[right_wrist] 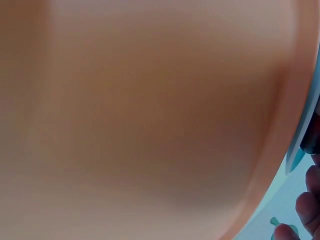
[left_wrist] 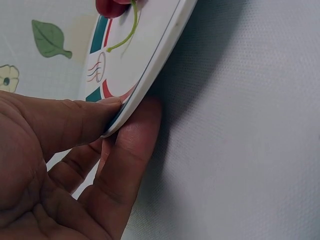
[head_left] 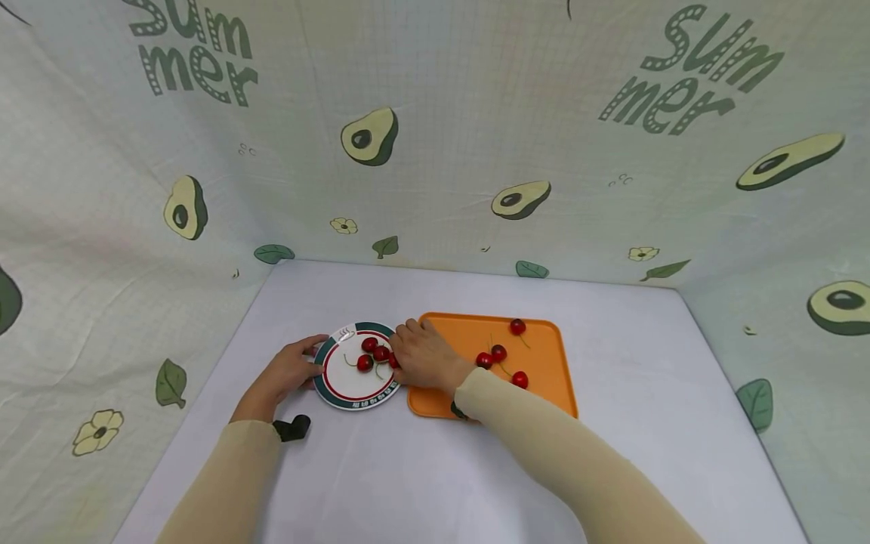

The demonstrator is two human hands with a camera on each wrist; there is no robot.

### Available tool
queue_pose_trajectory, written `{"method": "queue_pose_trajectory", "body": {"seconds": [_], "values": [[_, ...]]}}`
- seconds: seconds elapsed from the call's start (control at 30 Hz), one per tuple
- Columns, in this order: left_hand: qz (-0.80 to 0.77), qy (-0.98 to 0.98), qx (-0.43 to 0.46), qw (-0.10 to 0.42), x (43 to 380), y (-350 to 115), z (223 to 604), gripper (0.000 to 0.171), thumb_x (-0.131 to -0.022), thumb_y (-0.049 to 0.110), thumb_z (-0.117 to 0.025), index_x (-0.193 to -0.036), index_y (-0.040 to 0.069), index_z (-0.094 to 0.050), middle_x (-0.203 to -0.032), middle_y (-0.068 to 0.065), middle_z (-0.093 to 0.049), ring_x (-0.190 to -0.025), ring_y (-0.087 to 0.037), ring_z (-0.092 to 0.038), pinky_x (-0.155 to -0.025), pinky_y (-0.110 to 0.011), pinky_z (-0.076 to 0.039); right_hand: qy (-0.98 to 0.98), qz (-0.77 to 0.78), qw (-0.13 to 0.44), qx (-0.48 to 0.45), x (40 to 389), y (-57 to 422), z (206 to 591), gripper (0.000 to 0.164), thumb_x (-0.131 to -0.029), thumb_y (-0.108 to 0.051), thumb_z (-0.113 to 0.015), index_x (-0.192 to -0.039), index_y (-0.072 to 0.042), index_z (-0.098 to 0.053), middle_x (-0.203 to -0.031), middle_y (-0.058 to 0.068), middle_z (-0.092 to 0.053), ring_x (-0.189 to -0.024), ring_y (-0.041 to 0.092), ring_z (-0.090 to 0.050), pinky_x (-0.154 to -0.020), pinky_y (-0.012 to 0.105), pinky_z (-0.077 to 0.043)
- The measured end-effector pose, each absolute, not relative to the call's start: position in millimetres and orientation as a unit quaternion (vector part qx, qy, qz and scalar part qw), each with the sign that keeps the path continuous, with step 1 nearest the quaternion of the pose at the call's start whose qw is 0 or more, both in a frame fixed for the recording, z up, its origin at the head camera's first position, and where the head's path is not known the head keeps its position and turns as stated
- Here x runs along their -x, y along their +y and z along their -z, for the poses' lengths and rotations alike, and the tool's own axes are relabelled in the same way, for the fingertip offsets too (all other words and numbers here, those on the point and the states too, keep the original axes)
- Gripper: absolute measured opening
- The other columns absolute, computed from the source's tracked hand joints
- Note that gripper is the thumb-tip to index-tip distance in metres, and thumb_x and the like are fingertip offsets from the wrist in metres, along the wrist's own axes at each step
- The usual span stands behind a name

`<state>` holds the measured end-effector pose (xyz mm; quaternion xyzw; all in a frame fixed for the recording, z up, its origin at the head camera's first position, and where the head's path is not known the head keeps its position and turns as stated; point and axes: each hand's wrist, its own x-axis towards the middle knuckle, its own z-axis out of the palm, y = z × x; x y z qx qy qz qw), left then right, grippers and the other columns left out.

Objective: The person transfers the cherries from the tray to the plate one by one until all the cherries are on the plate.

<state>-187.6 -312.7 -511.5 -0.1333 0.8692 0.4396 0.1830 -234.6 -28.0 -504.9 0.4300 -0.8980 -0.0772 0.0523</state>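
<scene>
My left hand (head_left: 285, 370) holds the left rim of a round white plate (head_left: 348, 384) with a green and red border. In the left wrist view the thumb lies on top of the rim and fingers are beneath it. Several red cherries (head_left: 381, 353) with green stems lie on the plate. Over the plate's right edge, my right hand (head_left: 428, 355) has curled fingers around a dark red cherry (head_left: 393, 361), partly hidden by the hand. The right wrist view shows only this cherry's edge (right_wrist: 312, 137) and some fingertips.
An orange tray (head_left: 547, 363) stands right of the plate, under the right forearm. Several cherries (head_left: 499, 353) lie on it, one near its far edge (head_left: 517, 326). Black wrist straps show at both sleeves. A white-covered table (head_left: 646, 423) meets a printed cloth (head_left: 442, 151) behind.
</scene>
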Motion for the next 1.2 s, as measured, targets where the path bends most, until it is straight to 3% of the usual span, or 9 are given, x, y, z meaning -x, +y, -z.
{"method": "queue_pose_trajectory", "body": {"seconds": [0.47, 1.2], "values": [[-0.443, 0.869, 0.125, 0.18, 188, -313, 512, 0.071, -0.096, 0.0, -0.066, -0.162, 0.012, -0.041, -0.145, -0.025, -0.046, -0.099, -0.026, -0.058, -0.073, -0.029, -0.052, -0.898, 0.085, 0.037, -0.429, 234, -37, 507, 0.042, -0.099, -0.051, -0.062, -0.122, -0.014, -0.064, -0.111, -0.001, -0.061, -0.103, 0.019, -0.049, -0.087, 0.034, -0.041], [-0.446, 0.867, 0.126, 0.185, 188, -313, 512, 0.072, -0.096, 0.002, -0.066, -0.162, 0.013, -0.04, -0.145, -0.025, -0.045, -0.093, -0.024, -0.06, -0.073, -0.029, -0.053, -0.89, 0.066, 0.06, -0.448, 226, -43, 514, 0.041, -0.098, -0.051, -0.062, -0.118, -0.016, -0.068, -0.106, -0.003, -0.062, -0.101, 0.018, -0.051, -0.086, 0.034, -0.041]]}}
